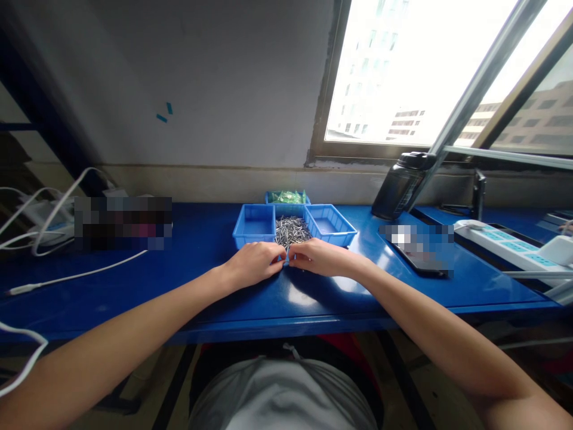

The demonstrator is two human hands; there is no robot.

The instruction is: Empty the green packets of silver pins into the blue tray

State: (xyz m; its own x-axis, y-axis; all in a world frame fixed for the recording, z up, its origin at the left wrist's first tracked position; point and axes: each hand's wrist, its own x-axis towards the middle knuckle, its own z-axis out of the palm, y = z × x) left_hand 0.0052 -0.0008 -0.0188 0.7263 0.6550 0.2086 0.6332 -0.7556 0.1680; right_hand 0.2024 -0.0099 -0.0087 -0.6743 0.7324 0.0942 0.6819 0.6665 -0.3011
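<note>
The tiny metal bits [293,230] sat in the middle blue bin [289,209] on the worktop [206,230]. The left hand [251,261] and right hand [323,255] curled close together by its front. I couldn't tell if either grip pinched one. Soft, slow touches seemed best.

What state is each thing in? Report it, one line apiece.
Left hand, fingers curled; grip unclear
Right hand, fingers curled; grip unclear
Metal pieces, heaped loose in the middle bin
Left bin, upright, open-topped
Right bin, upright, open-topped
Green plastic, crumpled, in the rear bin
Black bottle, standing, lid on
Phone, lying flat; partly blurred
</note>
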